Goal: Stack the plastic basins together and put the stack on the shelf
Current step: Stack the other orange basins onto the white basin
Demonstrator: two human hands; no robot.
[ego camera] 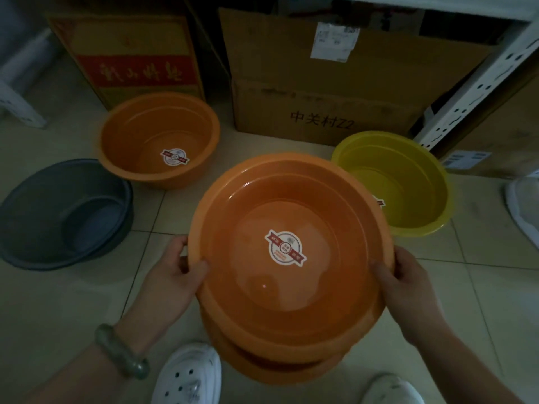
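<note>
I hold an orange basin (288,287) with a round sticker in its bottom, in the middle of the view. My left hand (172,275) grips its left rim and my right hand (405,290) grips its right rim. Directly below it sits a second orange basin (262,371), partly hidden; I cannot tell whether the two touch. On the tiled floor stand another orange basin (137,141) at the back left, a dark grey basin (43,217) at the far left, and a yellow basin (408,182) at the right.
Cardboard boxes (320,83) line the back. A white perforated shelf post (478,91) rises at the right, with a shelf board along the top edge. My white shoes (186,377) are at the bottom. Another white shoe (525,205) lies at the right edge.
</note>
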